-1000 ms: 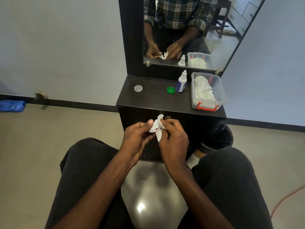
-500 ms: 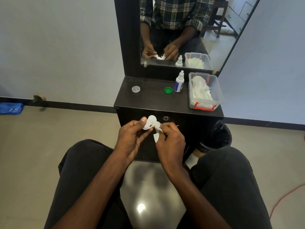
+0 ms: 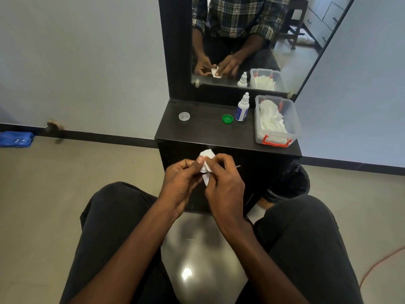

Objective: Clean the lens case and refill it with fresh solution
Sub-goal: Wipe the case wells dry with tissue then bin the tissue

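Step in hand: the cleaning half of the task, by my reading; the small white plastic lens case (image 3: pixel 205 161) is being wiped dry with a piece of white tissue (image 3: pixel 206 179).
Lens case: held between the two hands, in front of the dark cabinet and above the lap; only its white upper edge shows past the fingers, so which well is being wiped I cannot tell.
Left hand (image 3: pixel 183 182): fingers curled, thumb pressed on the near face of the case, steadying it.
Right hand (image 3: pixel 225 183): fingers bent tightly, pinching the tissue against the case; a tail of tissue hangs down between the palms.
Pose: both forearms run up from the knees and meet at the middle, wrists close, knuckles nearly touching.
Beyond the hands: a clear round plastic cap (image 3: pixel 184 116) ahead and to the left, a green round cap (image 3: pixel 227 118) straight ahead, and just right of it a white dropper bottle with a blue label (image 3: pixel 242 109), upright with its nozzle cap on.
Far right of the hands: a clear plastic tub with an orange latch (image 3: pixel 291 119), holding more white tissue.
Next move calls for: likely freeing the right hand of the tissue, reaching forward for the bottle, and keeping the case level in the left for filling.
Risk: a tilted case would spill fresh solution.
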